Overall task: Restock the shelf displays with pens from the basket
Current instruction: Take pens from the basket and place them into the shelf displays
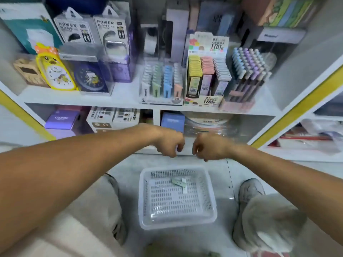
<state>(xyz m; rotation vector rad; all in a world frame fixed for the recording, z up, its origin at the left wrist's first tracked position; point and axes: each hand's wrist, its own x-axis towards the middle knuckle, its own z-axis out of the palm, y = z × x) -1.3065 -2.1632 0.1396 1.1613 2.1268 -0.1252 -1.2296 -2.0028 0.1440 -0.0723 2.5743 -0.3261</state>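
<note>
A white plastic basket (144, 204) sits on the floor between my knees. Only a small pale green item and a white one (179, 182) lie near its far end. My left hand (169, 144) and my right hand (207, 147) hang side by side above the basket's far edge, fingers curled loosely downward, and I see nothing in either. On the shelf above stand a pen display with pastel blue, purple and cream caps (247, 73), a display of pastel clip items (161, 80) and a lead refill display (206, 76).
The white shelf board (111, 98) also carries clocks (55, 71) and power bank boxes (111, 41) on the left. Boxes fill the lower compartments (113, 117). My shoes (249, 190) flank the basket on the grey floor. A side shelf with a yellow edge (297, 110) stands at right.
</note>
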